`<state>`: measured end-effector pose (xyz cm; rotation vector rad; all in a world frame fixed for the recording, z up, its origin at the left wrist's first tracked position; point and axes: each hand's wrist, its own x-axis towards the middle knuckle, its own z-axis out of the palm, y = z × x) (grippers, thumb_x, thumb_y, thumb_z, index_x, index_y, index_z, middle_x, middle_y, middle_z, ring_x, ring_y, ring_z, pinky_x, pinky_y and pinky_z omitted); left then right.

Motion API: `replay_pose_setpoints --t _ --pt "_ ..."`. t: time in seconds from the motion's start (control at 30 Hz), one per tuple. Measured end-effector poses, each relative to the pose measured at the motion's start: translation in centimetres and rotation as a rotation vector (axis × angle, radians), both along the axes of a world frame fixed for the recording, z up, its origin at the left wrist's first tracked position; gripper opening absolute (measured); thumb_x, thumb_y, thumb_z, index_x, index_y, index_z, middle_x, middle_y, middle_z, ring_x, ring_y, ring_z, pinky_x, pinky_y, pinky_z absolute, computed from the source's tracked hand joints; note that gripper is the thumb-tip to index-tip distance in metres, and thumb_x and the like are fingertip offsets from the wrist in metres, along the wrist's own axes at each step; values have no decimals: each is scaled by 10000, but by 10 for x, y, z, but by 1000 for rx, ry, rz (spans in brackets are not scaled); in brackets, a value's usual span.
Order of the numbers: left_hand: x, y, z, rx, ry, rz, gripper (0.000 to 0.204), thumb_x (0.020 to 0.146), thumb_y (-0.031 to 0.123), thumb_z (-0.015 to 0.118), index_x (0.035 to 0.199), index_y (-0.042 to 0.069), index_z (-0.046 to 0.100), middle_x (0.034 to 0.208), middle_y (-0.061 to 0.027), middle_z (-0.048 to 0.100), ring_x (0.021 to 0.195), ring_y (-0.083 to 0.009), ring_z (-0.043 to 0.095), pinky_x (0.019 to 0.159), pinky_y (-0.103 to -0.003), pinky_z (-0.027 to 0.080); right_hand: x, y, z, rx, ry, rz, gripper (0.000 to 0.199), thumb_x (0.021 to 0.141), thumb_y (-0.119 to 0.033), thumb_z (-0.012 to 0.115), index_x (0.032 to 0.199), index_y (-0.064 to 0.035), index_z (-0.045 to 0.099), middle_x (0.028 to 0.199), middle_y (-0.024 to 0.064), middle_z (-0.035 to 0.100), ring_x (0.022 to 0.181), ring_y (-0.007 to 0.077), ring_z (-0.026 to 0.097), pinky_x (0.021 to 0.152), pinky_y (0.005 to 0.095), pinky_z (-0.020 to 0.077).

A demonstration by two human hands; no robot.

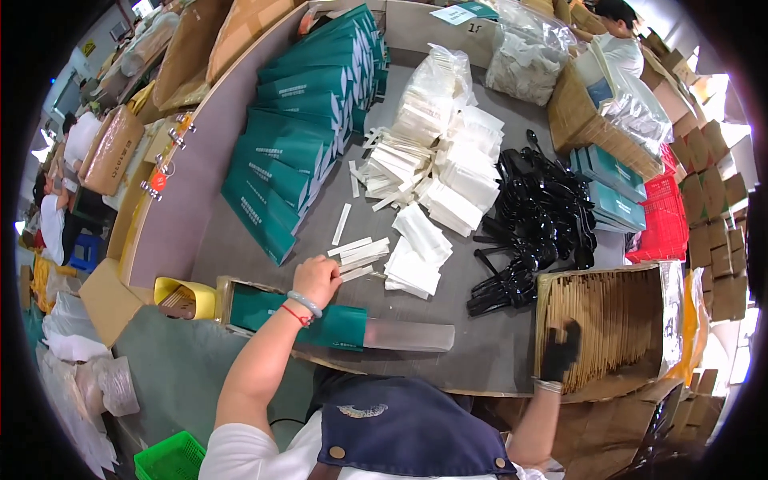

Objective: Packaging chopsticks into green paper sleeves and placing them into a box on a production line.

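My bare left hand (318,282) has its fingers closed at a small group of slim white packets (364,252). One end of a slim packet shows at its fingertips. Under that wrist lie a green printed sleeve (340,330) and a clear plastic case (410,336) sticking out of it. My right hand (560,352), in a black glove, rests at the left side of an open carton (670,320) packed with thin wooden sticks (612,320). Its fingers are partly spread against the sticks; I see nothing held in them.
Fanned green sleeves (276,152) line the table's left side. White packets (468,160) are piled mid-table, beside black plastic spoons (544,208). Green boxes (612,200), a red basket (660,212) and a cardboard box (592,120) stand right. A yellow container (200,298) sits left. Other people work beyond.
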<state>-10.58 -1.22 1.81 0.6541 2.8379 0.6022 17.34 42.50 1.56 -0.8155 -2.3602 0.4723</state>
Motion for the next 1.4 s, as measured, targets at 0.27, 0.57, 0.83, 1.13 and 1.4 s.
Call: replay_pose_setpoints --t 0.27,0.57,0.83,1.13,1.4 --pt "0 65 19 356 101 -287 172 698 141 777 796 85 647 827 -80 618 808 -288 598 695 -397 469 63 70 29 -206 -388 -432 365 928 -262 624 1074 71 595 1065 186 638 1016 318 601 904 376 463" --pt "-7 99 15 183 232 -362 343 657 185 811 970 133 681 1003 -17 584 931 -247 542 789 -390 428 77 68 6 -40 -73 -522 312 977 -224 546 1019 76 619 931 159 641 837 247 587 761 338 458" --pt "25 95 37 369 -78 -228 216 701 119 794 802 46 617 706 -81 613 649 -216 598 632 -335 471 -65 -38 24 -246 22 76 349 828 -193 711 1117 -29 605 961 157 642 918 321 643 754 395 506" --pt "97 59 46 257 135 -327 290 623 199 817 876 138 688 849 -1 596 862 -228 534 788 -376 378 -97 -48 29 -147 -458 126 370 716 -300 798 990 -103 647 927 127 654 876 330 641 743 430 505" --pt "117 30 52 294 271 -447 407 635 191 797 1022 138 679 1055 10 608 961 -228 517 820 -380 389 -85 -107 68 -472 -549 573 385 697 -310 806 1009 -115 693 930 125 671 865 312 661 728 383 526"
